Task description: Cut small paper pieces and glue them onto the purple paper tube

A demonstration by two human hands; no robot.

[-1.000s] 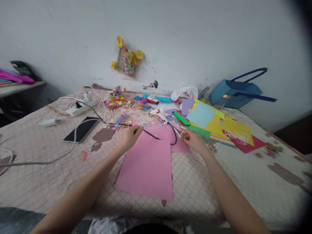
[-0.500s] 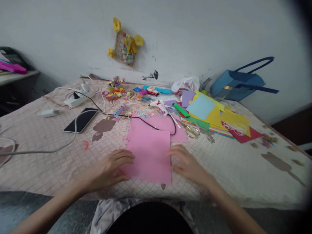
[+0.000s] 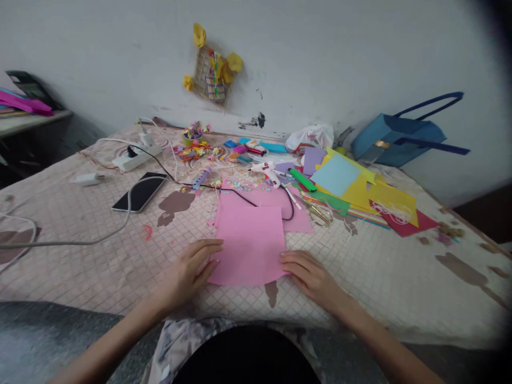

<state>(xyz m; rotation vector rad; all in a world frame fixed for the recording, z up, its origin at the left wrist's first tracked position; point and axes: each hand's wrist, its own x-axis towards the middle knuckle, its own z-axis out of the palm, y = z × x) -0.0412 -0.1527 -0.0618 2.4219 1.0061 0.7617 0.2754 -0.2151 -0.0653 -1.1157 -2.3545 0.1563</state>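
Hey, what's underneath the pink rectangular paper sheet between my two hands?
Under the near pink paper sheet lies part of another pink sheet, showing past its far edge; a thin black cable seems to run beneath too. Anything else there is covered.

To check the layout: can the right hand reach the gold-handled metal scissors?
Probably yes: the scissors lie beyond the right hand, handles uncovered, though the hand touches the pink rectangular paper sheet.
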